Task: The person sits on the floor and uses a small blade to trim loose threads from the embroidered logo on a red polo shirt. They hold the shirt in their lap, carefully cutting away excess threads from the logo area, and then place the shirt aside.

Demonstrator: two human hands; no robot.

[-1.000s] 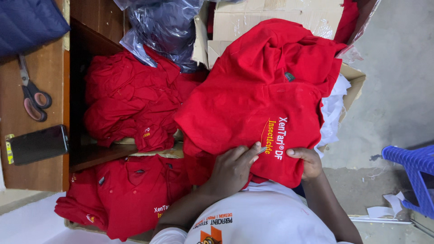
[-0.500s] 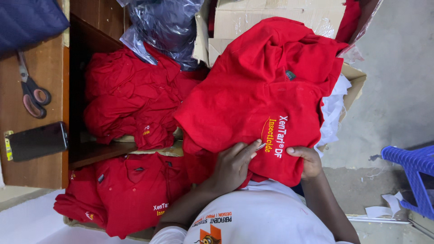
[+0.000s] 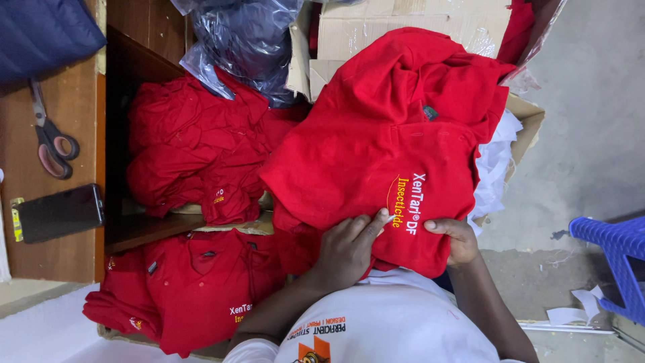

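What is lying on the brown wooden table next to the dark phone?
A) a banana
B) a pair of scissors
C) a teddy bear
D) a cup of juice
B: a pair of scissors with dark looped handles lies on the wooden table, just beside the dark phone, well away from the red shirt that both hands are holding.

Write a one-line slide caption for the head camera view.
Both hands, left hand and right hand, press a red polo shirt over a cardboard box, more red shirts beside.
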